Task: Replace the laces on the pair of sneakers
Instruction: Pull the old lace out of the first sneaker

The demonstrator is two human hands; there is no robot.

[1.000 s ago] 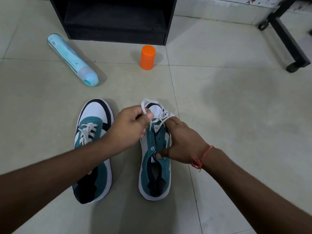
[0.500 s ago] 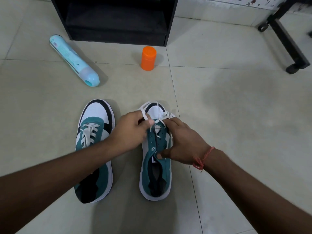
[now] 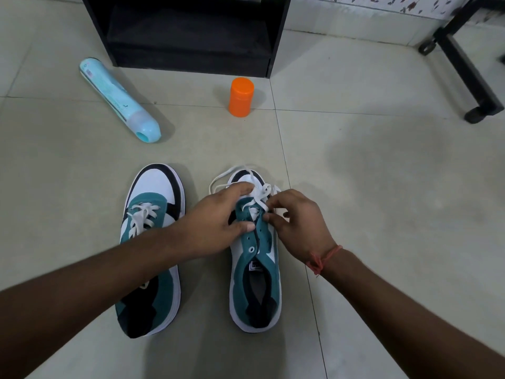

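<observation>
Two teal, white and black sneakers stand side by side on the tiled floor. The left sneaker [image 3: 153, 242] has its white lace threaded through. The right sneaker [image 3: 257, 272] has a loose white lace [image 3: 240, 173] only in its front eyelets, with a loop lying over the toe. My left hand [image 3: 216, 222] grips the right sneaker's left eyelet flap, thumb pressed near an eyelet. My right hand [image 3: 297, 222] pinches the lace by the right eyelet row.
A light blue bottle [image 3: 120, 102] lies on its side at the back left. An orange container [image 3: 241, 97] stands behind the sneakers. A black cabinet [image 3: 188, 34] is at the back, and a black wheeled frame [image 3: 470, 72] at the far right.
My left hand let the lace end drop and moved down onto the sneaker's eyelet flap. My right hand lifted off the sneaker's side and now pinches the lace.
</observation>
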